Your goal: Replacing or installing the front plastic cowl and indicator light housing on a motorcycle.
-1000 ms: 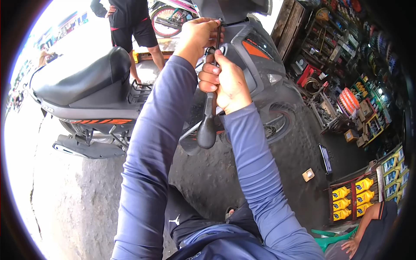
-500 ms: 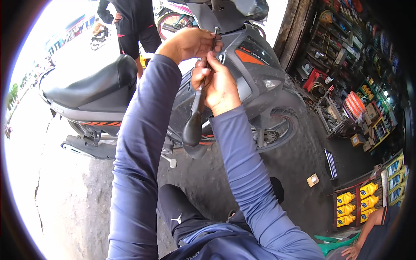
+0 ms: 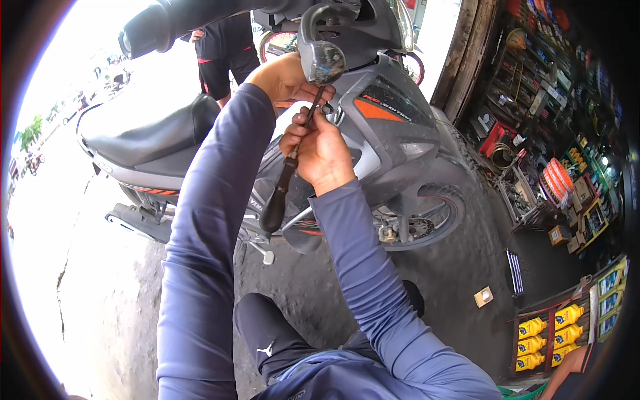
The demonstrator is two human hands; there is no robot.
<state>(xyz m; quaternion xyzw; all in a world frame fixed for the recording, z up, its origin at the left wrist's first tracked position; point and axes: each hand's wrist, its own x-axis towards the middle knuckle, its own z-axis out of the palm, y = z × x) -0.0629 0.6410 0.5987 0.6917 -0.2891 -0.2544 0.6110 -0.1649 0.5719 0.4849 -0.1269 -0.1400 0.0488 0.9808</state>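
Observation:
My right hand (image 3: pixel 321 152) is closed around the shaft of a screwdriver (image 3: pixel 275 203). Its dark bulbous handle hangs below my fingers, and the shaft slants up to the right. My left hand (image 3: pixel 283 75) is by the shaft's upper end with its fingers curled in; a rounded grey part of the handlebar (image 3: pixel 322 61) covers some of them, so what they pinch is unclear. A small dark round piece (image 3: pixel 327 108) shows at my right thumb tip. Both hands are in front of a grey scooter (image 3: pixel 400 150) with orange trim, under its handlebar; the screwdriver's tip is hidden.
The scooter's black seat (image 3: pixel 150 130) extends left, and a handlebar grip (image 3: pixel 150 30) juts in at upper left. Someone in dark shorts (image 3: pixel 227 70) stands beyond. Cluttered shelves (image 3: pixel 533 87), a rack of yellow bottles (image 3: pixel 531 345) and another person's arm (image 3: pixel 567 370) are at right.
My view has shifted, bringing the handlebar lower and further into the picture, partly over my left hand. Both hands remain at the screwdriver, which now sits slightly further left.

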